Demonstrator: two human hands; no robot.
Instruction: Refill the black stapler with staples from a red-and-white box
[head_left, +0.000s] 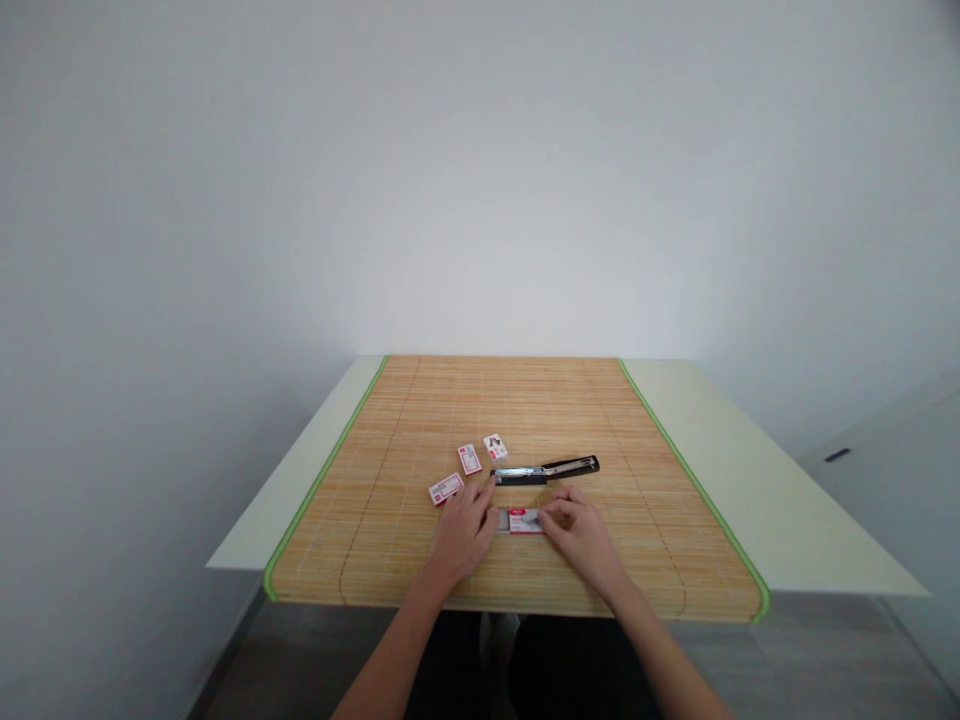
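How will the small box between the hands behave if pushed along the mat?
The small box is flat and low, so it probably slides rather than tips or rolls. The ribbed mat may drag it slightly. It looks like light card, likely crushable.

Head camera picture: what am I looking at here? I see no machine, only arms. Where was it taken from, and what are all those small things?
No machine is here: these are a person's own bare hands. The camera is worn on the person's head and looks forward and down, so the arms come in from the bottom edge.

The left hand and right hand meet at the two ends of a small red-and-white box that lies on the mat. The picture is too small to show how firm the grip is.

Just beyond it lies a black and silver stapler, which seems opened out long. To its left are a near spare box, a middle spare box and a far spare box.

All of it rests on a bamboo mat with green edges, spread on a pale table against a white wall.
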